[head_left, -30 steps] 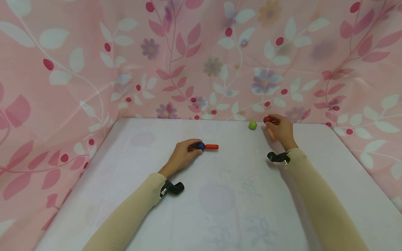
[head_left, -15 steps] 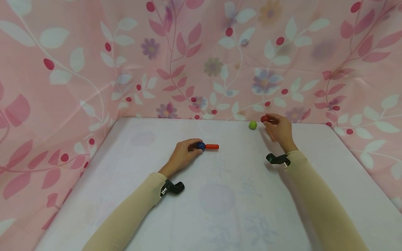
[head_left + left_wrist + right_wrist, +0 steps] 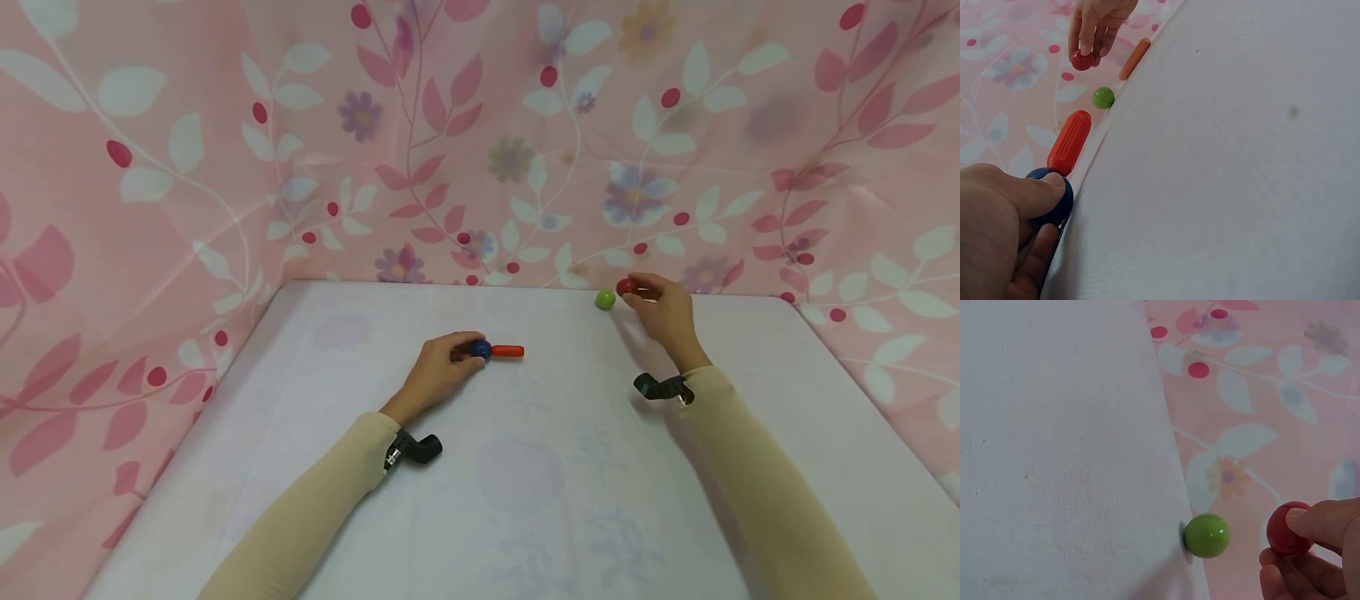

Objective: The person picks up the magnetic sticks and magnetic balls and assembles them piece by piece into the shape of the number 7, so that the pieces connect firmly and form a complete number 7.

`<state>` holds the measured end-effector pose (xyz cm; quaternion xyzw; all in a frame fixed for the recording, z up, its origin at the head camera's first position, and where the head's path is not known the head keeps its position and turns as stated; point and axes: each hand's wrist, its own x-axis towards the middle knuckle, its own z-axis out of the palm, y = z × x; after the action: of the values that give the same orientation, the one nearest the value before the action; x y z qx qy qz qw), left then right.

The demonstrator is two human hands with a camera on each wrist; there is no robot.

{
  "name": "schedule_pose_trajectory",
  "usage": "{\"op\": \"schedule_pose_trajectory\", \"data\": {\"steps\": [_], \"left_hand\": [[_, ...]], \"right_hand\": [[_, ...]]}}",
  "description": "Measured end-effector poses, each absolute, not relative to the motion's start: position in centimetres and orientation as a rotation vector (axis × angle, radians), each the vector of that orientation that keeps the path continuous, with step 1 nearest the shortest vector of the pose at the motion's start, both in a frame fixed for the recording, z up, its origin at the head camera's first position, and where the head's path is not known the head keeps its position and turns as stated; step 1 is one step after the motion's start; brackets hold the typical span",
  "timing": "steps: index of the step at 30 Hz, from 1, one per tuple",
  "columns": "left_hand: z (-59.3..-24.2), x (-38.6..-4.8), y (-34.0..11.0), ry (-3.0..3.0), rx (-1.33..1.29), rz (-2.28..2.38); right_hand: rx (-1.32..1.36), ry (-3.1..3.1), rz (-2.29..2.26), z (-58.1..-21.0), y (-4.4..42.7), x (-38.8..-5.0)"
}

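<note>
My left hand (image 3: 435,367) holds a dark blue ball (image 3: 482,349) low over the white table, thumb across it in the left wrist view. A ridged red stick (image 3: 508,352) extends from the ball, pointing right. Near the back edge, my right hand (image 3: 666,312) pinches a shiny red ball (image 3: 1287,530) between thumb and fingers. Just left of it a green ball (image 3: 605,299) sits on the table, with a small gap between the two. An orange stick (image 3: 1135,59) lies near the right hand in the left wrist view; the head view does not plainly show it.
A pink floral cloth (image 3: 450,150) hangs behind the white table (image 3: 375,517) and along its sides. Black wrist cameras, one on the left (image 3: 420,448) and one on the right (image 3: 660,387), jut out from the sleeves.
My right hand has moved slightly left with the red ball, closer to the green ball. The orange piece visible below that hand earlier is now out of sight in the head view. The left hand stays put.
</note>
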<state>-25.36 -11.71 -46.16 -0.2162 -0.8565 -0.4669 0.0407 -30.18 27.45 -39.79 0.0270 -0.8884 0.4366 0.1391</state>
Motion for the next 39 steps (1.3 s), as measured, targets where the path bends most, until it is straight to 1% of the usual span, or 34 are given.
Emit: {"op": "schedule_pose_trajectory", "data": {"steps": [9,23,39], "left_hand": [[-46.0,-25.3,-11.7,-2.622,-0.650,-1.435],[-45.9,-25.3,-11.7,-2.625,-0.655,-1.435],[-46.0,-25.2,-11.6,-2.628,-0.655,-1.415]], "right_hand": [[0.152,-2.518,1.287,-39.6,26.9,-29.8],[0.207,-2.511,1.345,-39.2,25.9,-28.1],[0.318,-2.472,1.332,-39.9,25.0,-26.9]]}}
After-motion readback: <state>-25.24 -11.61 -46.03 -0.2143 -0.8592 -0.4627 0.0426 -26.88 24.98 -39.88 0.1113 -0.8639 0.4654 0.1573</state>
